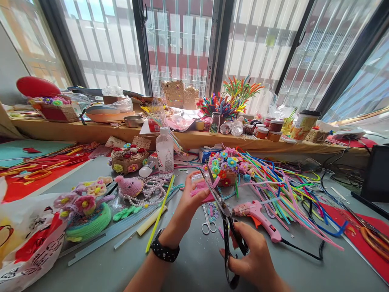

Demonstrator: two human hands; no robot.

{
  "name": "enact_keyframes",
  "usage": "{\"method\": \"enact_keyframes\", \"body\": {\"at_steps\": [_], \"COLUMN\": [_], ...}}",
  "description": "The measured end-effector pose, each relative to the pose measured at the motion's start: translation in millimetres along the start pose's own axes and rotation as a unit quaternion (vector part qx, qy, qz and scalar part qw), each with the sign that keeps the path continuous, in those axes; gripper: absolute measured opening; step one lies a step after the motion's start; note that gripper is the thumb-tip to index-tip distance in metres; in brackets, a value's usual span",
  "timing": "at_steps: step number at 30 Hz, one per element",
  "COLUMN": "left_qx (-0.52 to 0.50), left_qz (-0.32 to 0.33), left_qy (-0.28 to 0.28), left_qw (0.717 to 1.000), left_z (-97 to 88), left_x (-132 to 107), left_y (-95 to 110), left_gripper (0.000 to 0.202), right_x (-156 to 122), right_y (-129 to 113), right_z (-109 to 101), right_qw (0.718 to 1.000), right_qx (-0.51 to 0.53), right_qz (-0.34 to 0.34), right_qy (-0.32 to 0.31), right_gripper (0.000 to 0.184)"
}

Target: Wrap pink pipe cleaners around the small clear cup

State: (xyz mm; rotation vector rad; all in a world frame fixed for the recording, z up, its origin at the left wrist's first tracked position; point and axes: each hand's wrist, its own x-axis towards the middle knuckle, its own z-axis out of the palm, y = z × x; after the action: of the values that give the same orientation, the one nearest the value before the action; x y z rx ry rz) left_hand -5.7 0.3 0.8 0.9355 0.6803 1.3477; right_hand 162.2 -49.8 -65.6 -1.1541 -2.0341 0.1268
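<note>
Pink fuzzy pipe cleaner pieces (201,192) are held in my left hand (186,209), which wears a black dotted band at the wrist. In my right hand (253,253) are large scissors (224,210) with black, white-dotted handles. Their blades are parted and reach up beside the pink pieces; one short pink bit stands between or just at the blades, I cannot tell which. Small silver scissors (208,222) lie on the table below, by tiny coloured trimmings. A pink glue gun (259,217) rests to the right of my hands.
A heap of coloured pipe cleaners (282,190) spreads at the right. Behind my hands stands a basket of fuzzy flowers (229,176). A clear bottle (164,156), pearl strings (154,190), glue sticks (152,221) and a green flower pot (89,223) are at the left.
</note>
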Motion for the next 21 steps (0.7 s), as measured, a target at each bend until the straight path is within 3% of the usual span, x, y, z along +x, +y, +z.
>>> {"method": "enact_keyframes", "body": {"at_steps": [9, 21], "left_qx": [0.010, 0.026], "left_qz": [0.001, -0.013], "left_qy": [0.017, 0.014], "left_qw": [1.000, 0.999], "left_z": [0.1, -2.6], "left_x": [0.7, 1.0], "left_y": [0.1, 1.6], "left_gripper": [0.063, 0.065], "right_x": [-3.0, 1.4], "right_y": [6.2, -8.0], "right_z": [2.8, -2.6], "right_qw": [1.000, 1.000], "right_qx": [0.002, 0.008], "right_qz": [-0.010, 0.009], "right_qy": [0.000, -0.005], "right_gripper": [0.016, 0.022]}}
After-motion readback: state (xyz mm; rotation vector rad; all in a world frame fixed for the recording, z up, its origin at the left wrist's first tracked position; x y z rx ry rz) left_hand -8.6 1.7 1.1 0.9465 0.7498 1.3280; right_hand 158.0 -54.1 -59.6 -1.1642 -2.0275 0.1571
